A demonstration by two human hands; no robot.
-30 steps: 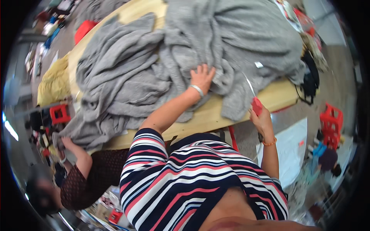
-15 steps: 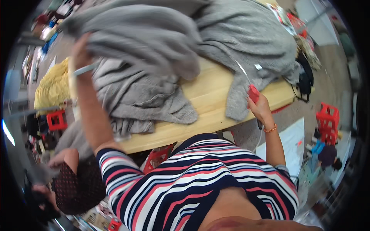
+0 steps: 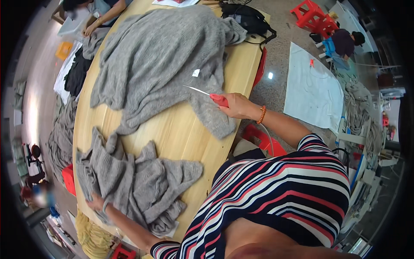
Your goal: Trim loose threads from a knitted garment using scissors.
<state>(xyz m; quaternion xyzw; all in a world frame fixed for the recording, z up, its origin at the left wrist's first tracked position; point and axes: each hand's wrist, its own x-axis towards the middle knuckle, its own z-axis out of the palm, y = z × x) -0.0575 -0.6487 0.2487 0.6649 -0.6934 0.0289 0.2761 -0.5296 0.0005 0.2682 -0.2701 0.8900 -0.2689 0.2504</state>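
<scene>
My right hand point(image 3: 238, 105) is closed round a red-handled tool point(image 3: 219, 100) with a long, thin, pointed metal blade. The blade is over a large grey knit sweater point(image 3: 159, 56) spread on the table, near a small white label point(image 3: 196, 73) on it. At the lower left, my left hand point(image 3: 97, 203) is at the outer edge of a second, crumpled grey knit sweater point(image 3: 142, 181); its slightly blurred fingers appear closed on the cloth. A bare strip of table lies between most of the two garments.
The pale wooden table point(image 3: 215, 151) runs diagonally before me. A black bag point(image 3: 248, 19) sits at its far right end. Across the table, another person's hands point(image 3: 91, 28) handle grey cloth. A red stool point(image 3: 263, 140) stands by the near edge; yellow cloth point(image 3: 95, 231) lies beyond the lower left.
My view has turned left. The grey garment my left hand was lifting is no longer in the air, and that hand is down at the crumpled sweater. My right hand still holds the red-handled tool.
</scene>
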